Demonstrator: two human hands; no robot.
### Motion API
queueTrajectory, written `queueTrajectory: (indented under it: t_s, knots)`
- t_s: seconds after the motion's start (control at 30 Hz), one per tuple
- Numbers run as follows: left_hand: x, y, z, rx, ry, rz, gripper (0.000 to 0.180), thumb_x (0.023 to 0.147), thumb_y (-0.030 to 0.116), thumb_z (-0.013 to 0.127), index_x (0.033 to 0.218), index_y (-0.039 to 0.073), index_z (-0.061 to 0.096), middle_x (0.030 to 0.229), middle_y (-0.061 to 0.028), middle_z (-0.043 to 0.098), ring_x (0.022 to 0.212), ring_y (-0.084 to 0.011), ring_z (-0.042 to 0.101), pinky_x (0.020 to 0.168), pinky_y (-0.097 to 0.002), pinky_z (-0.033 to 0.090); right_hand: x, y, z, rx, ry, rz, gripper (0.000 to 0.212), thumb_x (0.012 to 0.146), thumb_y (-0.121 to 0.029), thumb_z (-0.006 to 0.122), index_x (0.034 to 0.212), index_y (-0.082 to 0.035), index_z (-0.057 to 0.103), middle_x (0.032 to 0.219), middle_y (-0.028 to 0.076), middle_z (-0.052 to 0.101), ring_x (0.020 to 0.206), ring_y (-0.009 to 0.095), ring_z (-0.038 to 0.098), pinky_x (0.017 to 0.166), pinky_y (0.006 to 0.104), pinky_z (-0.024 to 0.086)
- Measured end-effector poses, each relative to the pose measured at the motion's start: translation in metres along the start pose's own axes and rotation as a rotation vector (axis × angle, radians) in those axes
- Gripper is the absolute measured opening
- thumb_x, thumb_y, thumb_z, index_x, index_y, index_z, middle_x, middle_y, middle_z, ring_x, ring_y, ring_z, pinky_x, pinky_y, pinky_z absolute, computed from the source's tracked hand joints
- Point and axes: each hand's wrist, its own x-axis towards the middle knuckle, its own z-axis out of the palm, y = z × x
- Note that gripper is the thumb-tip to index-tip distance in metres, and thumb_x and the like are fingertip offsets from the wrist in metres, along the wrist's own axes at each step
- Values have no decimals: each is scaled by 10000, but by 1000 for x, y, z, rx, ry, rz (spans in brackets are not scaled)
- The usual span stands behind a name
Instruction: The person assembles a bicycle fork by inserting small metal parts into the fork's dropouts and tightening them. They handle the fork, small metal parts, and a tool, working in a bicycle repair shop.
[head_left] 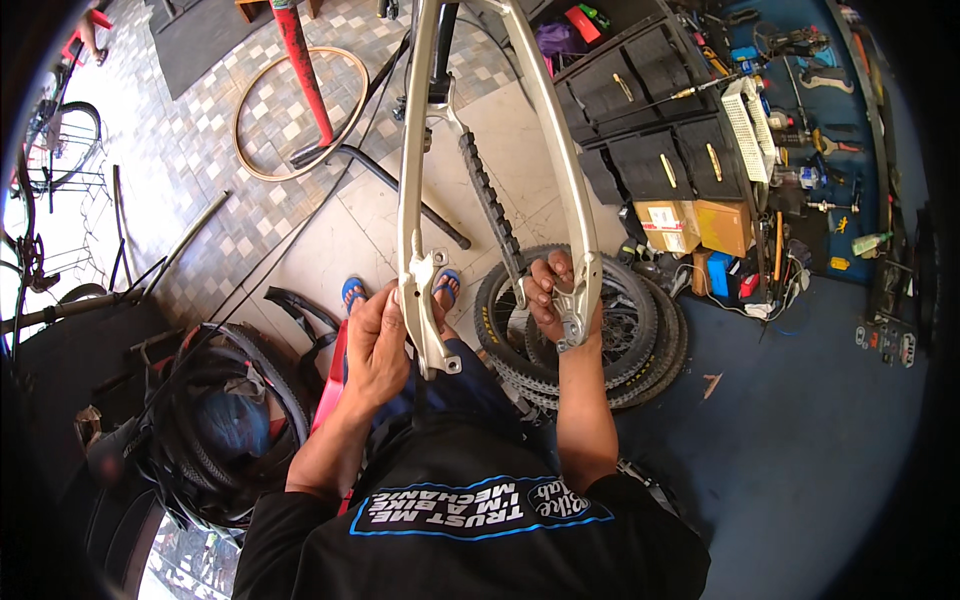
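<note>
A champagne-coloured bicycle frame (560, 150) spans the space in front of me, with its two rear arms pointing toward my body. My left hand (378, 345) is closed on the left rear end, thumb and fingers pinching beside the metal dropout (425, 300). On the other side, my right hand (548, 295) has its fingers curled round the right rear end, near the right dropout (572, 318). A black ribbed chainstay guard (485, 195) runs along the lower right arm of the frame. Between the two dropouts is an open gap, holding no wheel.
Several wheels with knobby tyres (640, 385) lie stacked beyond my right hand. A heap of black tyres (285, 375) sits at left. A red stand post (300, 75), a loose rim (240, 140) and a dark drawer cabinet (640, 160) stand farther off, with tools on the right wall.
</note>
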Motion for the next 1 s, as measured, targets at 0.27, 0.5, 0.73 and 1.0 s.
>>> queueTrajectory:
  t_s: [0.27,0.5,0.73,1.0]
  knots:
    - [8,16,9,-47,13,48,525,1145,336,339,941,-49,631,836,-146,653,711,-171,614,686,-302,493,26,-2,16,227,-20,62,163,1039,-118,519,1132,11,556,951,120,556,852,231,561,562,315,543]
    - [8,12,9,22,43,60,515,1148,308,318,967,-48,643,873,-137,672,743,-175,632,724,-301,508,25,7,33,146,102,7,232,1065,-246,513,983,-33,557,867,100,539,753,223,533,500,307,438]
    - [11,-3,-11,84,-72,52,397,1141,247,380,1072,-49,635,850,-31,596,793,-100,530,726,-281,451,-3,-1,17,-614,478,-220,346,1078,-392,536,886,-104,518,793,8,520,526,124,434,405,260,337]
    - [29,-27,-38,213,-162,157,294,1078,167,494,911,-34,629,825,-113,564,985,-265,548,888,-404,439,-3,4,21,-843,637,-295,623,1034,-619,477,1154,-28,632,923,25,687,632,106,632,449,255,449]
